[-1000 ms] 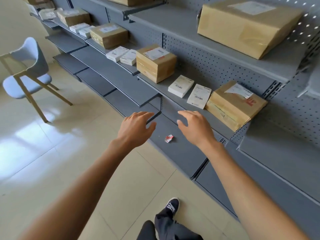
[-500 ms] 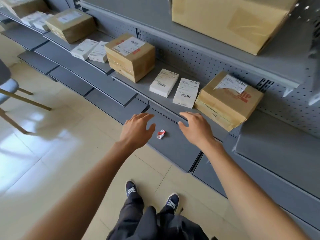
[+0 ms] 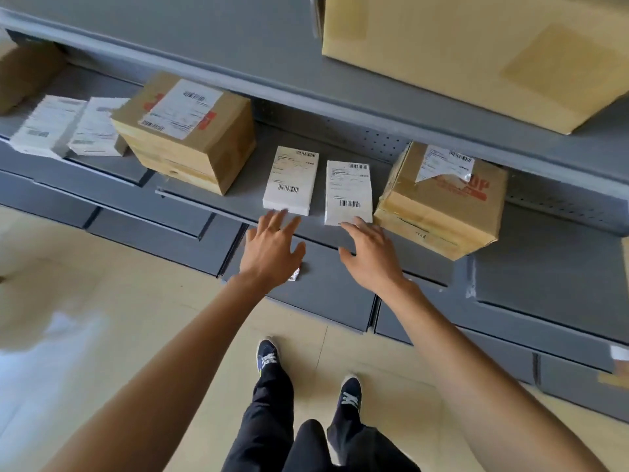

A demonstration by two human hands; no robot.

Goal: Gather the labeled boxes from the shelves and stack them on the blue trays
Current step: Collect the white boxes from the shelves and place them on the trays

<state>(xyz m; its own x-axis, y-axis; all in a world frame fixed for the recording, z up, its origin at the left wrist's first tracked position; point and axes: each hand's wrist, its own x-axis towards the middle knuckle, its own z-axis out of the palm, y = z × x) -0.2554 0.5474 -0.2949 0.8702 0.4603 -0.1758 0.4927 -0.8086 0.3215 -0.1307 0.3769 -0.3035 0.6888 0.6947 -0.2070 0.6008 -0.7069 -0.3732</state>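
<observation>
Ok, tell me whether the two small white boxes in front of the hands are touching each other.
Apart. The head view shows a strip of grey shelf running between the left white box and the right white box along their whole length.

White boxes (image 3: 291, 180), brown cartons (image 3: 185, 131), grey shelf (image 3: 218, 202).

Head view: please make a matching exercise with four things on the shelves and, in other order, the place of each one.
Things:
1. left hand
2. right hand
3. torn-label carton
4. big carton

Places:
A. on the top shelf, at the right
B. fingertips at the near edge of the left white box
C. on the middle shelf, right of both white boxes
D. fingertips at the near edge of the right white box

Pairs: 1-B, 2-D, 3-C, 4-A
</observation>
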